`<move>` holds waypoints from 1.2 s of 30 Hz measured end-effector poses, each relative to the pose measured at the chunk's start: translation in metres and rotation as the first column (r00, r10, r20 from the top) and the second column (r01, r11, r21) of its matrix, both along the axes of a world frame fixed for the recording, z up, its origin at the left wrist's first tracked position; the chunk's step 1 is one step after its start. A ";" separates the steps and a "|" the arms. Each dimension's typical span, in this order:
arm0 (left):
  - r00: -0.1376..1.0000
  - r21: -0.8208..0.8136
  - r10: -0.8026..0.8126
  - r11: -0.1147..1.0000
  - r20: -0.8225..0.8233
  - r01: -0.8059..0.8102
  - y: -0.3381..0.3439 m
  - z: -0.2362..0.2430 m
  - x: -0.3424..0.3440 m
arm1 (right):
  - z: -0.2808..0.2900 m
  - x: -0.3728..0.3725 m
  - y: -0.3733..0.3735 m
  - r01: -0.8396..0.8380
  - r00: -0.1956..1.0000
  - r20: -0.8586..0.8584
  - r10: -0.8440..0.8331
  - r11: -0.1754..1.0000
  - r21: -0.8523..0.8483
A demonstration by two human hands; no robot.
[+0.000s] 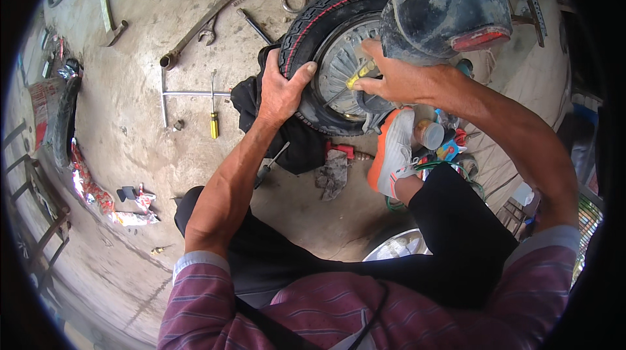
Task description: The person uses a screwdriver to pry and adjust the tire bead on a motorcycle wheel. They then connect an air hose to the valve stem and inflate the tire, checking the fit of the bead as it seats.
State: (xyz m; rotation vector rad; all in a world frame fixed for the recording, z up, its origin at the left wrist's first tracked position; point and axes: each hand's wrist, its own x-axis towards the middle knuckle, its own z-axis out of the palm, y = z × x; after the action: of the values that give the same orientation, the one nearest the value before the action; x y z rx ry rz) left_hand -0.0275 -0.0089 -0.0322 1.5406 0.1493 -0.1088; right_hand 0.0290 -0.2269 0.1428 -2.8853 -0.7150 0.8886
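Here, left hand (283, 92) round tyre (305, 33), right hand (401, 79) round screwdriver (362, 74); jar (431, 135), contents unclear.

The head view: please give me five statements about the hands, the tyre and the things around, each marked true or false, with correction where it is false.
1. The left hand holds the tyre. True.
2. The right hand is empty. False: it holds a yellow-handled screwdriver.
3. The hammer lies to the right of the tyre. False: it lies to the left of it in the picture.
4. Another screwdriver, also with yellow on its handle, lies on the floor. True.
5. The shoe near the tyre is all black. False: it is white and orange.
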 end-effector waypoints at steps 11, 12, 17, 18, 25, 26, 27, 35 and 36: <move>0.997 -0.081 0.072 0.994 -0.012 -0.072 -0.004 -0.007 -0.005 | -0.035 0.020 -0.006 -0.208 0.967 0.193 0.168 0.955 0.212; 0.997 -0.084 0.078 0.994 0.010 -0.077 -0.005 -0.004 -0.005 | -0.031 0.018 -0.004 -0.232 0.958 0.207 0.201 0.962 0.141; 0.997 0.037 0.070 0.997 0.023 -0.070 -0.003 0.008 -0.003 | -0.013 -0.015 -0.002 -0.081 0.976 0.214 0.045 0.984 0.161; 0.998 0.000 0.063 0.998 0.030 -0.063 -0.003 0.004 -0.001 | -0.010 -0.030 -0.004 -0.034 0.974 0.228 -0.014 0.978 0.207; 1.000 0.015 0.031 0.999 -0.002 -0.031 0.000 -0.002 0.000 | 0.026 -0.062 0.007 0.027 0.995 0.091 -0.038 0.993 0.115; 1.000 0.007 0.026 1.000 -0.014 -0.026 0.001 -0.003 0.000 | 0.030 -0.059 0.011 0.053 0.998 0.031 -0.056 0.996 0.077; 0.999 -0.074 0.007 0.997 -0.040 -0.010 0.002 -0.001 0.001 | 0.034 -0.056 0.015 0.082 0.996 -0.023 -0.082 0.996 0.037; 0.995 -0.198 -0.054 0.980 -0.087 0.036 0.002 -0.006 0.001 | -0.028 -0.123 0.010 0.850 -0.166 -0.791 -0.589 0.321 -0.418; 0.997 -0.235 -0.034 0.972 -0.065 0.018 0.003 -0.009 0.001 | -0.025 -0.130 0.022 0.875 -0.196 -0.778 -0.596 0.251 -0.413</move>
State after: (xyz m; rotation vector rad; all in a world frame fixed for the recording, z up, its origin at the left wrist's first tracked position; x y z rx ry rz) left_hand -0.0268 -0.0063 -0.0415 1.3038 0.1645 -0.1934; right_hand -0.1007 -0.2054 0.1179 -1.4180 0.9502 1.4780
